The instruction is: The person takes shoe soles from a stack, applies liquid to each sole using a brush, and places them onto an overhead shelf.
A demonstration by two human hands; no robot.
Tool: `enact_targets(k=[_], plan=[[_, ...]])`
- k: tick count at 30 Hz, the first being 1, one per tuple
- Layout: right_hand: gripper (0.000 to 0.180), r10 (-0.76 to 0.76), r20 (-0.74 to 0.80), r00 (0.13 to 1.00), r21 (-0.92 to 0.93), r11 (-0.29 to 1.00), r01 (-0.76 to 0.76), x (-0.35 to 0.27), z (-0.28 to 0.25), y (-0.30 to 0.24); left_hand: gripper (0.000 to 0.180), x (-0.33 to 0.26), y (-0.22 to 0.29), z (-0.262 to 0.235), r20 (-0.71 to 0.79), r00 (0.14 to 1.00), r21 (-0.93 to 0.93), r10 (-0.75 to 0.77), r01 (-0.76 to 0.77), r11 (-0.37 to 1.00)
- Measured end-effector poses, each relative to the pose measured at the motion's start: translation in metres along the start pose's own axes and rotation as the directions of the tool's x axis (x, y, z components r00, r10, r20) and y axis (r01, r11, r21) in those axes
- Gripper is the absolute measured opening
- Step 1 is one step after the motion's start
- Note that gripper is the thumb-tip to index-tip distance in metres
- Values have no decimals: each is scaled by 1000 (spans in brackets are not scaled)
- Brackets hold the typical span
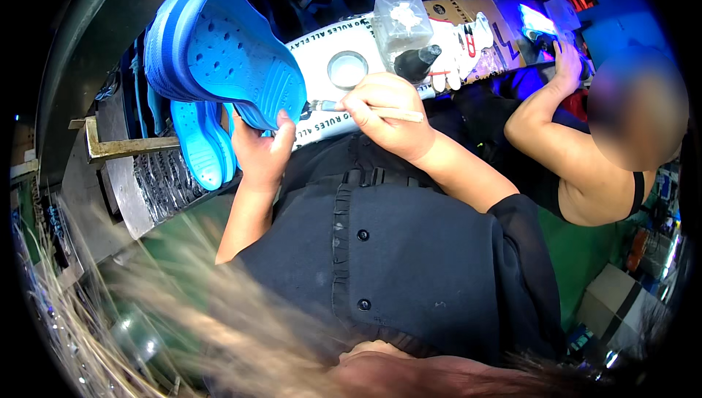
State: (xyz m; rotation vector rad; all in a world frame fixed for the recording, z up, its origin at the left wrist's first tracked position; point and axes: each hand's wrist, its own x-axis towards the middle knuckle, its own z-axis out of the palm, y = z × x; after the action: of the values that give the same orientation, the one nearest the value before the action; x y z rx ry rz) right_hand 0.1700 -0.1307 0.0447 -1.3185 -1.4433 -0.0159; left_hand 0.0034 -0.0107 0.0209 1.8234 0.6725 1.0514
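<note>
A bright blue shoe sole (pixel 230 58), with a patterned footbed and a darker stripe along its thick sidewall, is tilted up at the left. My left hand (pixel 262 153) is closed on its lower end, thumb on the near edge. Between the fingers of my right hand (pixel 384 116) is a slim brush (pixel 404 114) with a pale handle. Its tip points left and is close to the sole's edge; whether they touch I cannot tell. Below the held sole are more blue soles (pixel 199 146). Just beyond my right hand stands a small round dish (pixel 347 70) of whitish content.
A black bottle (pixel 417 64) and a clear plastic box (pixel 402 21) stand on the white printed bench cover (pixel 314 51). White gloves (pixel 481 35) and red-handled snips (pixel 469 40) lie farther right on cardboard. A co-worker's hand (pixel 567 65) is at the right, a metal frame (pixel 80 40) at the left.
</note>
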Motion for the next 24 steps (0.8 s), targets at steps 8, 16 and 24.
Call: enact_targets(k=[8, 16, 24], plan=[[9, 47, 91, 995, 8, 999, -48, -3, 0, 1, 42, -2, -12, 0, -37, 993, 55, 114, -112, 992], [15, 65, 150, 987, 22, 997, -69, 3, 3, -9, 29, 0, -6, 3, -14, 975, 65, 223, -221, 973], [14, 62, 77, 995, 42, 997, -65, 0, -3, -11, 25, -2, 2, 3, 5, 971, 76, 237, -237, 969]])
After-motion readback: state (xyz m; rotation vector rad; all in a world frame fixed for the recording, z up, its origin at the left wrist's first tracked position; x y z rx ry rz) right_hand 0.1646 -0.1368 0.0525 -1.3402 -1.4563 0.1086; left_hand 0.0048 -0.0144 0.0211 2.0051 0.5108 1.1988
